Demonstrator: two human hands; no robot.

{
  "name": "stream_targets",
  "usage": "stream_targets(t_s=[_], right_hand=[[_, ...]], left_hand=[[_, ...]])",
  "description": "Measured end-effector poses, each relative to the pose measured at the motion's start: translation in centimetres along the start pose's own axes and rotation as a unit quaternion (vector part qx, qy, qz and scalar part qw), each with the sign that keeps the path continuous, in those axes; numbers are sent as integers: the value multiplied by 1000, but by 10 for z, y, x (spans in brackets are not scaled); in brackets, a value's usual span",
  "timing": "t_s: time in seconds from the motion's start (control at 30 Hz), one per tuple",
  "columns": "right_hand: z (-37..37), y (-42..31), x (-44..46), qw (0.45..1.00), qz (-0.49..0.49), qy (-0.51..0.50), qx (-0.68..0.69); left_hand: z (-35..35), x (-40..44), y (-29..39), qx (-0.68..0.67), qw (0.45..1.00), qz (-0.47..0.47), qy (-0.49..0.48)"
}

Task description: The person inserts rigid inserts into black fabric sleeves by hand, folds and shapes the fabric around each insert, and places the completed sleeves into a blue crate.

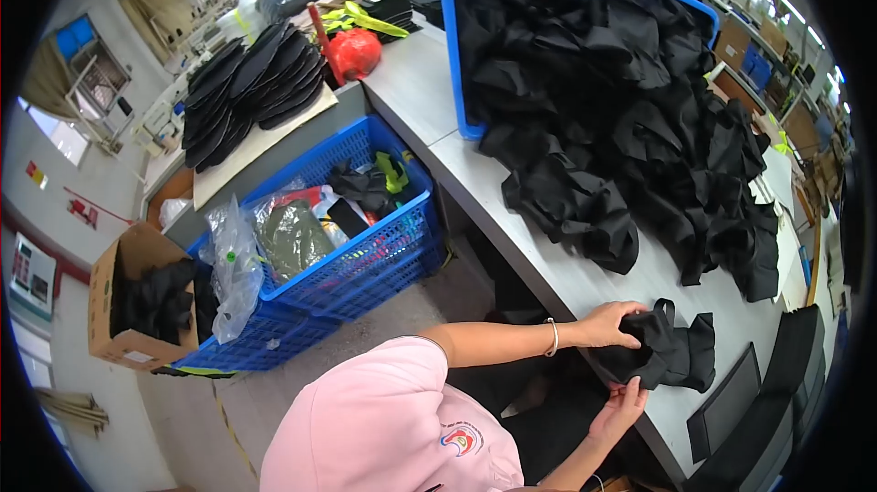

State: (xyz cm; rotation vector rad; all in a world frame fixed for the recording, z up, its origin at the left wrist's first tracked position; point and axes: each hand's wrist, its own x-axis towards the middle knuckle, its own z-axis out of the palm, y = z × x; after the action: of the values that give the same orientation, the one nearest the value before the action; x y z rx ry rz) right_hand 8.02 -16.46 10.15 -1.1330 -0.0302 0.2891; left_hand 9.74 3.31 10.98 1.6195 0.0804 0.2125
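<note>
My left hand [610, 325], with a bangle at the wrist, grips the upper left edge of a black fabric piece [671, 350] at the front edge of the grey table [512, 232]. Lower down, my right hand [621, 408] pinches the bottom edge of the same piece. The fabric is folded, with a small loop standing up at its top. Beyond my hands, a large heap of similar black pieces [630, 136] spills onto the table from a tipped blue crate [449, 35].
Flat black panels [726, 401] lie right of my hands. To the left stand a blue basket [365, 259] holding bagged items and a cardboard box [137, 346] with black material. Stacked black pieces [247, 95] and a red bag [354, 55] sit farther back.
</note>
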Motion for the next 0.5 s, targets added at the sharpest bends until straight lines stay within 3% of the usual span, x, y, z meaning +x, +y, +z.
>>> stream_targets(t_s=[0.13, 0.23, 0.37, 0.5], right_hand=[[-15, -11, 10, 999, 27, 30, 37], [-10, -23, 14, 999, 22, 22, 10], [-12, -23, 22, 999, -8, 25, -22], [-45, -15, 36, 999, 25, 6, 36]], left_hand=[[-5, 8, -1, -235, 955, -113, -140], [-8, 15, 6, -394, 864, -210, -234], [17, 19, -7, -492, 809, -228, -227], [26, 23, -18, -447, 832, -246, -217]])
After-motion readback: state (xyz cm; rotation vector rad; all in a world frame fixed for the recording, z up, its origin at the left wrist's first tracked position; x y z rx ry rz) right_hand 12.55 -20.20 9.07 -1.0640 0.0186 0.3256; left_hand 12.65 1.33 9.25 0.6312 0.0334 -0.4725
